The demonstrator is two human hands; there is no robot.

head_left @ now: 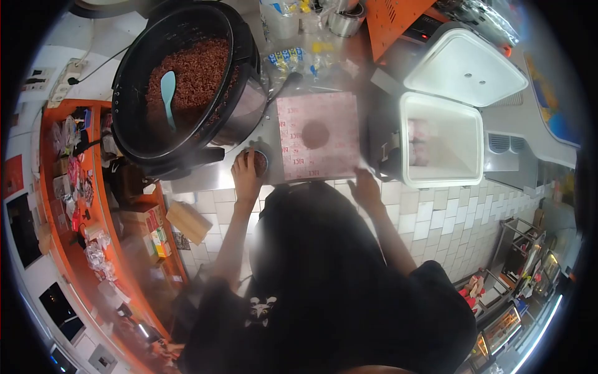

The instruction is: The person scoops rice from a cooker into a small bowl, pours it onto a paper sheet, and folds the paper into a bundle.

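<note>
My left hand (246,171) is closed over a small round bowl (261,163) of reddish-brown rice at the counter's front edge. To its right lies a stack of square pinkish paper sheets (342,112) printed with red lettering. A flat brown disc (316,134) shows in the middle of the paper; whether it lies on top or shows through cannot be made out. At the paper's lower right corner is my right hand (366,189), its fingers apart and holding nothing visible.
A large black cooker (243,47) of reddish-brown rice (193,65), with a pale blue paddle (167,93) in it, stands at left. On the right sits a white tub (445,174) with wrapped pieces inside, its lid (467,65) behind. Plastic packets (293,59) lie at the back.
</note>
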